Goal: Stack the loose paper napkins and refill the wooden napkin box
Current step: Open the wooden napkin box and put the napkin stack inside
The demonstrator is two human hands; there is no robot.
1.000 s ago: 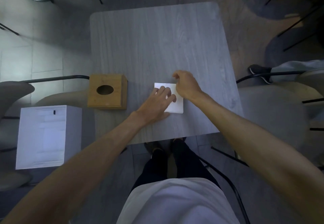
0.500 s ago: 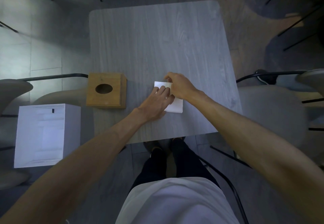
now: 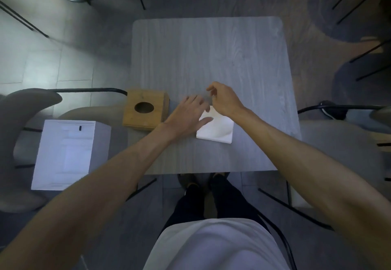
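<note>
A white stack of paper napkins (image 3: 218, 130) lies flat on the grey table (image 3: 211, 58), near its front edge. My left hand (image 3: 188, 117) hovers over the stack's left side, fingers spread, thumb touching the napkins. My right hand (image 3: 225, 100) is raised above the stack's far edge with fingers loosely curled and nothing in it. The wooden napkin box (image 3: 146, 111), with an oval hole in its top, stands at the table's left edge, just left of my left hand.
A white box (image 3: 67, 153) sits on a chair seat to the left of the table. Chairs with black frames (image 3: 338, 108) stand on both sides. My legs and feet show under the table's front edge.
Both hands have lifted off the napkin stack; my left hand moved left toward the wooden box, and my right hand let go and rose. More of the stack shows.
</note>
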